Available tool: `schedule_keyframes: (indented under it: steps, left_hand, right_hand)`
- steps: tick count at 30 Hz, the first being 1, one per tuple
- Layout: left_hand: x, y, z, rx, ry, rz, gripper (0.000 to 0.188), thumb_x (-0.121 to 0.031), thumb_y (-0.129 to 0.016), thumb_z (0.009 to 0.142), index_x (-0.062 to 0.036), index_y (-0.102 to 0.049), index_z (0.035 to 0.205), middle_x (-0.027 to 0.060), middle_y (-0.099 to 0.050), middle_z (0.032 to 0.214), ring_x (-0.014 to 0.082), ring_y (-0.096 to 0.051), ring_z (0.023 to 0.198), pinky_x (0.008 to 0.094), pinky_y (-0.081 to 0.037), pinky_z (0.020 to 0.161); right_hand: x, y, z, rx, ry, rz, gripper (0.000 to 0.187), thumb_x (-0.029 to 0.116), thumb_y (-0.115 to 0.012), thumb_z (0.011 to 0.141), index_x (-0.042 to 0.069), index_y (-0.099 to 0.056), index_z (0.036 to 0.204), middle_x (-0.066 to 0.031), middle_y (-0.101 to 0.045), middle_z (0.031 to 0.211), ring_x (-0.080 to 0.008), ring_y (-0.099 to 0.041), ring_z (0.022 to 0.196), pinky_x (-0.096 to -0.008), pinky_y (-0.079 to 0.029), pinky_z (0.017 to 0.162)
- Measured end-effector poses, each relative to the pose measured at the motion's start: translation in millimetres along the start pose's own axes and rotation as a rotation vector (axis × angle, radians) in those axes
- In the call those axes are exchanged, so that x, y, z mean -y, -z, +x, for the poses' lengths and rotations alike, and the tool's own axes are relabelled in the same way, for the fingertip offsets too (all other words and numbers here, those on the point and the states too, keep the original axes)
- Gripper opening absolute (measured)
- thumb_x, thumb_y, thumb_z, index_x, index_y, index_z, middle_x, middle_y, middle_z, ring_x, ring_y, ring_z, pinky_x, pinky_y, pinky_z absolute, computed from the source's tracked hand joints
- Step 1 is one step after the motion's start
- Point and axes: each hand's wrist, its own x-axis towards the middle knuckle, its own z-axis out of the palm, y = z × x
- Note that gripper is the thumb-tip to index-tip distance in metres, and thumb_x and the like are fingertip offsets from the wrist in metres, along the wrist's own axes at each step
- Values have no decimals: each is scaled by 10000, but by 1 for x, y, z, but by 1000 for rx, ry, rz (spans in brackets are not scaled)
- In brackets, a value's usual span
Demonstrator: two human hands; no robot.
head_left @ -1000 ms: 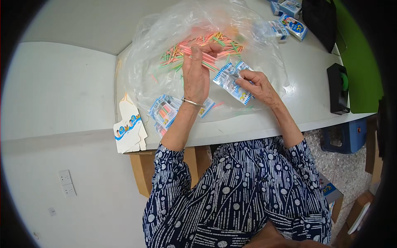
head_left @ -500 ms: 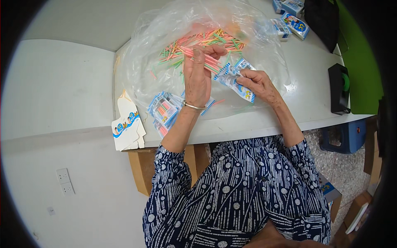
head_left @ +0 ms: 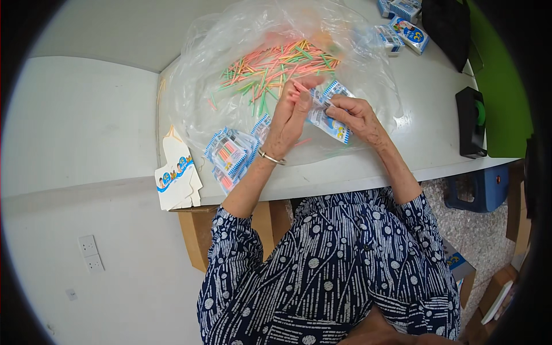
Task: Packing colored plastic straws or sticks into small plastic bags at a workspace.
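My left hand (head_left: 289,114) is closed round a small bunch of pink sticks (head_left: 297,87), most of their length hidden by the fingers. Thumb and fingers of my right hand (head_left: 357,117) pinch a blue, white and clear plastic packet (head_left: 330,125). The packet's upper edge meets the left fingertips; whether any sticks are inside it is hard to see. Behind the hands lies a loose pile of thin pink, green and yellow sticks (head_left: 282,62) on a large clear plastic bag (head_left: 198,86). Left of my left wrist, several filled packets (head_left: 230,152) overlap one another.
A flattened white and blue carton (head_left: 177,175) sits at the table's left corner. To the right stands a black tape dispenser (head_left: 471,122), in front of a green panel (head_left: 503,86). Small blue and white boxes (head_left: 409,34) lie at the far right beside a black cloth item (head_left: 447,31).
My left hand has moved right and slightly toward me, bringing the pink sticks against the packet. My right hand stays nearly in place with the packet.
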Motion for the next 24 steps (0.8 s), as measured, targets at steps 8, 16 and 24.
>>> schedule_keyframes:
  steps: [8,16,24]
  left_hand:
    - [-19,14,-6,135,-119,684,572,-243,-670,825,7,-413,1270,179,-532,1215,293,-515,1126,373,-397,955]
    - [-19,23,8,192,121,437,445,-169,-655,840,-17,-502,1229,103,-585,1132,189,-558,1056,302,-435,907]
    - [-12,23,14,148,146,354,323,-83,-664,819,-15,-559,1117,48,-624,1049,135,-572,972,271,-459,867]
  right_hand:
    - [-12,-4,5,-38,143,29,284,195,-581,903,-1,-628,1103,-12,-596,874,-80,-510,786,-228,-418,716]
    - [-3,-3,3,35,28,135,278,177,-557,919,-20,-617,1107,-8,-584,928,-79,-507,826,-226,-421,750]
    - [-17,-3,8,85,-127,157,219,226,-629,879,19,-677,932,60,-551,706,-22,-437,640,-203,-344,552]
